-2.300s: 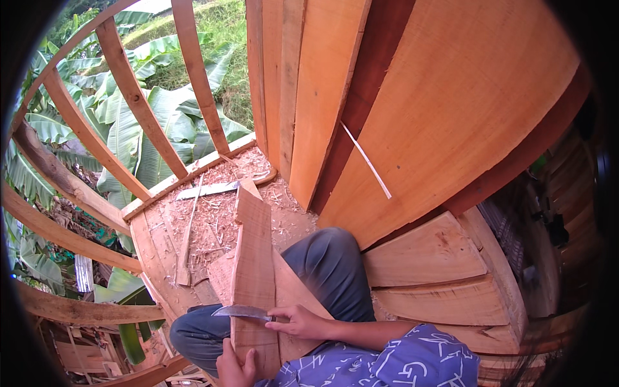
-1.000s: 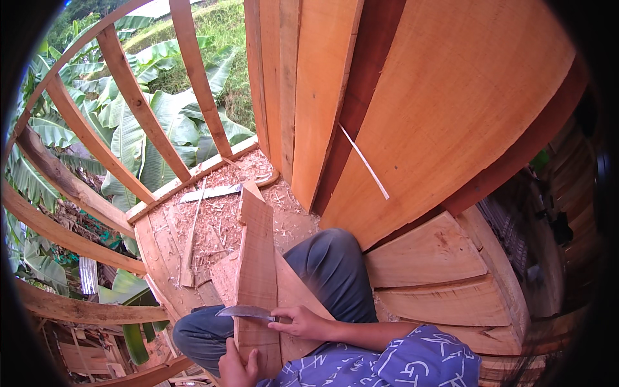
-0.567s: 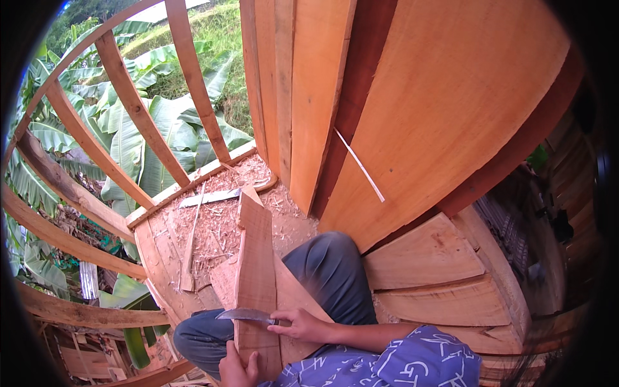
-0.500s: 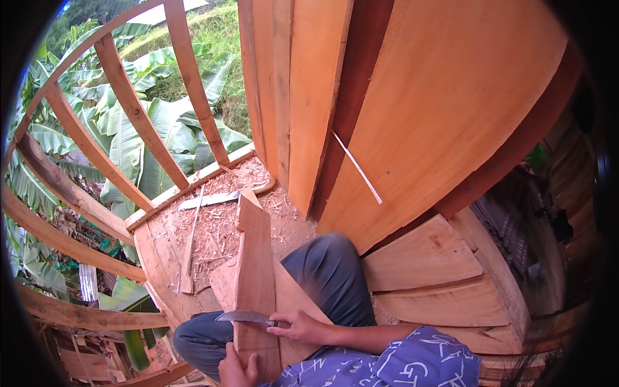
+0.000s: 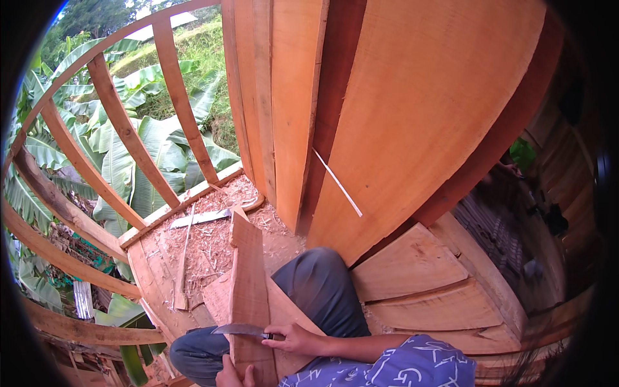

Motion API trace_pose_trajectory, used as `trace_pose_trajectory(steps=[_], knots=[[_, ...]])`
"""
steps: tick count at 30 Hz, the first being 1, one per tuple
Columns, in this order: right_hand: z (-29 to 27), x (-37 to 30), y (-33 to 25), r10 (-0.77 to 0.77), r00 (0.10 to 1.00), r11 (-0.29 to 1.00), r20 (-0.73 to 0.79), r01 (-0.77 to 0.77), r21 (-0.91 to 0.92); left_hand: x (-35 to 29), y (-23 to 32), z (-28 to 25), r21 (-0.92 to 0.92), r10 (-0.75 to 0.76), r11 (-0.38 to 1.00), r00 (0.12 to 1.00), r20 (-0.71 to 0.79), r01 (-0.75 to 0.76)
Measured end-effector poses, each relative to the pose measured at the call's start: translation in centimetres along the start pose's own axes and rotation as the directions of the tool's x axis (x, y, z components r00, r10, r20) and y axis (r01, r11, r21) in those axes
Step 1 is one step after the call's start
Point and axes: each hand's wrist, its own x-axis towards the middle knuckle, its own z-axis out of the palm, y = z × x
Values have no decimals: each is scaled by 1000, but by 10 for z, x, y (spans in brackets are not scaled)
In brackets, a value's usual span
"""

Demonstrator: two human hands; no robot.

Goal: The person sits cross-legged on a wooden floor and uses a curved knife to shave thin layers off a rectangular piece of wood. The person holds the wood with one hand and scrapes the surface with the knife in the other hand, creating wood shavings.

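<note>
Across my lap lies a long wooden board (image 5: pixel 249 293), notched at its far end and crossed over a second, slanting plank (image 5: pixel 290 314). My right hand (image 5: pixel 288 338) grips the dark handle of a knife (image 5: pixel 238 329), whose blade rests flat across the upright board, tip toward the left. Below it my left hand (image 5: pixel 233 374) is closed on the near end of that board, thumb on top and fingers at the left edge. The lower part of this hand is cut off by the picture's edge.
Wood shavings (image 5: pixel 213 248) cover the floor ahead, with a handsaw (image 5: pixel 200 218) and a thin wooden strip (image 5: pixel 184 271) among them. A slatted railing (image 5: pixel 122 129) stands at the left. A tall wooden panel (image 5: pixel 419 97) rises at the right, above floor planks (image 5: pixel 429 303).
The whole view has shifted slightly, so the surroundings sit further left. Both hands and the knife sit a little lower in the picture, and they keep their grips.
</note>
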Motion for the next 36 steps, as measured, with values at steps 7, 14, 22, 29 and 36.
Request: trace_pose_trajectory(steps=[7,14,22,29,36], knots=[[-7,-4,-18,82,996,997,29,-82,1,0,-9,5,35,37,999,999,-27,-36],[-4,-5,-7,24,1000,999,-13,-24,-46,-2,0,1,36,34,999,999,-24,-33],[-7,-5,-12,95,994,993,48,-91,-80,-4,4,1,42,29,999,999,-32,-27],[-42,17,6,-35,973,985,-227,-4,-171,2,8,0,-75,56,996,998,18,-54],[-40,-2,-1,156,926,986,344,-169,6,6,25,-9,-99,43,994,999,14,-41]])
